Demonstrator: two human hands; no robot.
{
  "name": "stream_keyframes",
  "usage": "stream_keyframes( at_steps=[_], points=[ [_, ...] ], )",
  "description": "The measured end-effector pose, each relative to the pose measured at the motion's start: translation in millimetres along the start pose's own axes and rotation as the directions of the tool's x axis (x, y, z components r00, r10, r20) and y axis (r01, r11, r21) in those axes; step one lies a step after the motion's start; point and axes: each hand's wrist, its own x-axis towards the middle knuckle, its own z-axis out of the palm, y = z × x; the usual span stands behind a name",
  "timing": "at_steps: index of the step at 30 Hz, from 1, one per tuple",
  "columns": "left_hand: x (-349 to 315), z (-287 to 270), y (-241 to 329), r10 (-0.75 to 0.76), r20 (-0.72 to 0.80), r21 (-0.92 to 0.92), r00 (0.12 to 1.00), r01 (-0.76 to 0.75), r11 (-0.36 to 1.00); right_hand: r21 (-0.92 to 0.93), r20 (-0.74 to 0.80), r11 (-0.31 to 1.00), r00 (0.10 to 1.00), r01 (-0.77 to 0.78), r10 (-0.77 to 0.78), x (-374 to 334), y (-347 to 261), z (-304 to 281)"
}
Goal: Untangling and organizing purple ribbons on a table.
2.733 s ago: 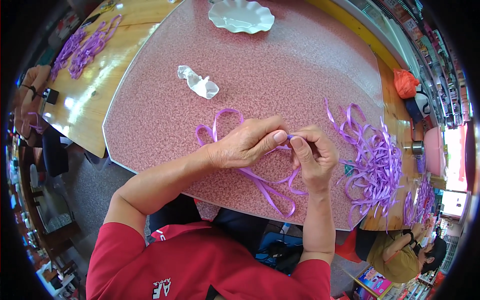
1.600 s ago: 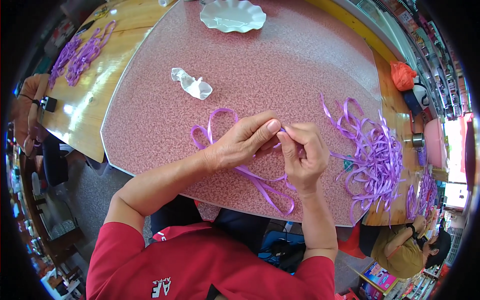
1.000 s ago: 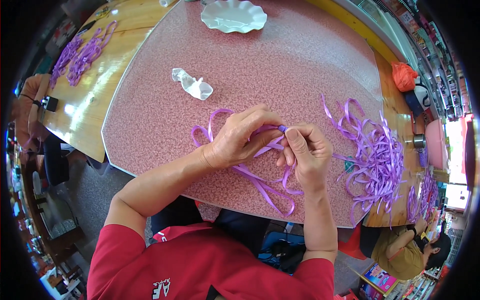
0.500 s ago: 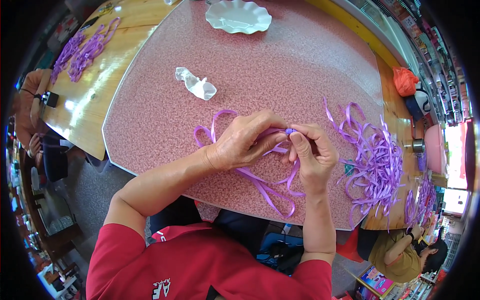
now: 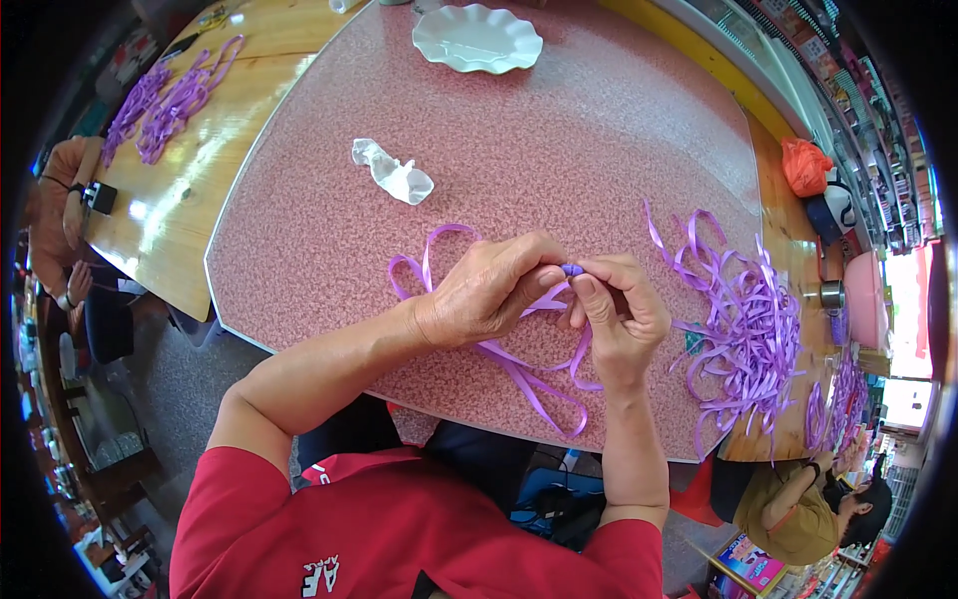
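The small violet piece [image 5: 571, 270] on the lilac satin ribbon [image 5: 496, 350] could have slipped or come loose, since only the fingertips of the left hand [image 5: 494, 288] and right hand [image 5: 627, 309] pinched it, and the slack loops trailing toward the near edge of the pink speckled table [image 5: 299, 235] might have caught on a forearm and tugged it. That piece lay directly between the two closed pinches, though the fingers hid whether it was knot or bead, with ribbon loops either side of the left wrist.
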Motion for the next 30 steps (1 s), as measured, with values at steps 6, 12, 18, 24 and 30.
stream_keyframes(
  at_steps=[6, 12, 18, 24, 30],
  points=[
    [-0.8, 3.8, 2.0, -0.013, 0.025, -0.077, 1.0, 0.015, 0.997, -0.021, 0.018, 0.999, 1.0, 0.024, -0.024, 0.3, -3.3, 1.2],
    [-2.6, 3.5, -1.4, 0.017, 0.03, -0.06, 0.999, -0.015, 0.998, -0.037, 0.031, 0.997, 0.997, 0.066, -0.065, 0.2, -3.6, 2.2],
    [-1.3, 3.2, 4.9, 0.001, 0.032, -0.117, 0.999, 0.003, 0.993, -0.073, 0.002, 0.992, 0.994, 0.107, -0.107, -2.7, -3.5, 4.7],
    [-0.2, 0.0, 6.6, 0.04, 0.037, -0.057, 0.999, -0.037, 0.998, -0.196, 0.073, 0.944, 0.964, 0.264, -0.254, 0.2, 0.3, 0.3],
    [-2.7, 4.2, 13.3, -0.023, 0.041, -0.191, 0.999, 0.031, 0.981, -0.276, 0.059, 0.914, 0.954, 0.299, -0.294, 0.6, -3.1, 0.7]
  ],
)
